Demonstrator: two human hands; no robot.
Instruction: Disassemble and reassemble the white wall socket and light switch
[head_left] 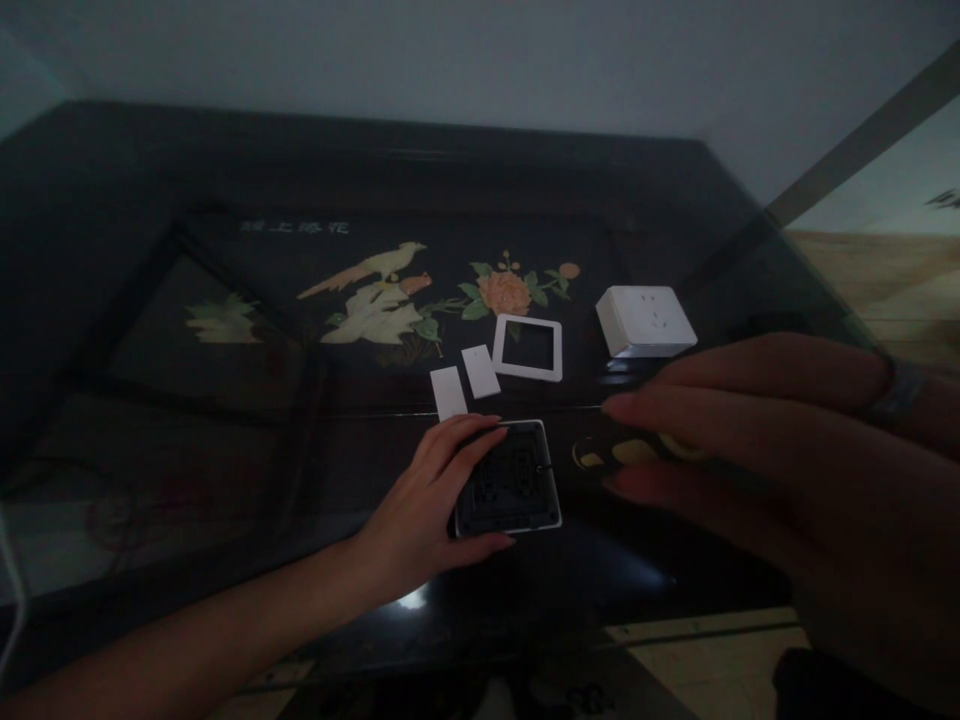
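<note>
Two small white rocker plates point(465, 381) lie just beyond the left hand point(435, 500), which is clamped on the switch body point(510, 480). It should be kept flat while the open, empty right hand point(787, 460) hovers beside it.

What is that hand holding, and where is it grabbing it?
The left hand holds the square switch base by its left edge, on the table.
</note>
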